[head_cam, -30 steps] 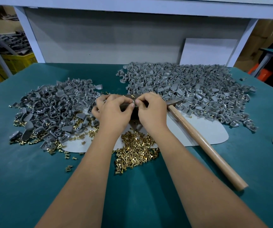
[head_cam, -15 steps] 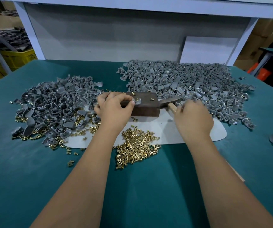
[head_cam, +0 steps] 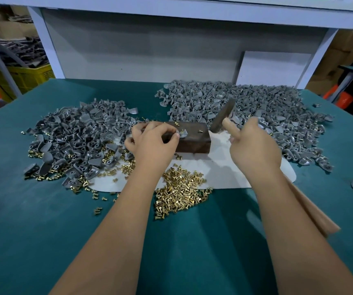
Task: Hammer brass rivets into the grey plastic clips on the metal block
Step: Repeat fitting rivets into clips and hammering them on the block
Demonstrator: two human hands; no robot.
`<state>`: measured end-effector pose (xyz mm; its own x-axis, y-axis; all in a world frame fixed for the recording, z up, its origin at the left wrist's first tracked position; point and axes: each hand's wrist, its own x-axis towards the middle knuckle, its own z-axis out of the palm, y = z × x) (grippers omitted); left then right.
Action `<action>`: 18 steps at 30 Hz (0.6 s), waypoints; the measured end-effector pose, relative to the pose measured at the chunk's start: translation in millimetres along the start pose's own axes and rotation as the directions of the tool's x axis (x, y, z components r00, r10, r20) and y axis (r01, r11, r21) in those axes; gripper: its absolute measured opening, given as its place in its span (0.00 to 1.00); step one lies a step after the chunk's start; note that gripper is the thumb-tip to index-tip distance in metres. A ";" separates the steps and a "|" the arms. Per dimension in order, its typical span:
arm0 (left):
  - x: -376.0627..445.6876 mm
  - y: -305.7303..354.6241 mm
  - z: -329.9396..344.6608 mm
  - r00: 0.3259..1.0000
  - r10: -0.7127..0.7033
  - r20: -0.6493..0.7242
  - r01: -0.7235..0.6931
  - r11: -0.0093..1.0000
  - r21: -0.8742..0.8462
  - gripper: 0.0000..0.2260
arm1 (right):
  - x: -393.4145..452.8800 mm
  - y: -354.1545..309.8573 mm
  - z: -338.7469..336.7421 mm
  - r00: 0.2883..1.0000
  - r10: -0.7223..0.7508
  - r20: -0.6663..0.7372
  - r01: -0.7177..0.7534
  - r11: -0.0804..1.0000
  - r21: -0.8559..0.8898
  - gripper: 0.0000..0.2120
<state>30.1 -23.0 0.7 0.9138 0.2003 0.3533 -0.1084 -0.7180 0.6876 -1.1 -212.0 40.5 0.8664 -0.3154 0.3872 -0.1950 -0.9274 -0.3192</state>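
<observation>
Rivets look tiny and slippery: left hand pinches the clip on the heavy block; right hand grips the blurred hammer, seemingly near its head.

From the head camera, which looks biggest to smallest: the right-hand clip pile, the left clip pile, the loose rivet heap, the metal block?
1. Right clip pile
2. Left clip pile
3. Rivet heap and metal block: these look alike, and the heap lies nearer the camera, so I won't rank them.
</observation>
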 end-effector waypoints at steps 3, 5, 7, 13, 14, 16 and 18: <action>-0.1 -0.2 -0.3 0.999 -0.030 0.016 0.030 0.999 -0.041 0.04 | -0.5 -9.7 -13.1 0.994 -0.078 -0.073 0.089 0.983 0.162 0.07; -0.3 0.2 -0.2 0.999 -0.045 0.024 0.047 0.997 -0.060 0.04 | 1.2 -18.9 -20.3 0.988 -0.149 -0.032 0.152 0.957 0.246 0.09; -0.7 1.4 -0.2 0.998 -0.056 0.017 0.057 0.996 -0.066 0.04 | 5.2 -27.6 -24.4 0.974 -0.224 0.044 0.208 0.952 0.226 0.06; -2.2 -0.4 1.2 0.999 -0.045 -0.010 0.044 0.996 -0.077 0.03 | 16.3 -46.7 -35.3 0.919 -0.353 0.175 0.346 0.936 0.070 0.07; -2.2 -0.7 1.5 0.999 -0.044 -0.011 0.043 0.996 -0.075 0.03 | 16.6 -49.4 -37.2 0.915 -0.363 0.177 0.352 0.931 0.093 0.10; -2.2 -0.5 2.4 0.999 -0.052 -0.012 0.051 0.996 -0.079 0.04 | 16.2 -54.9 -39.2 0.923 -0.366 0.118 0.346 0.924 0.160 0.14; -2.2 -1.0 3.3 0.998 -0.062 -0.016 0.060 0.993 -0.097 0.05 | 14.4 -56.9 -39.0 0.937 -0.349 0.036 0.336 0.923 0.189 0.17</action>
<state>29.4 -24.9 -2.9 0.9123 0.2549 0.3205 -0.0913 -0.6363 0.7660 4.5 -171.7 97.9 0.8961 0.0353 0.4424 0.1981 -0.9238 -0.3277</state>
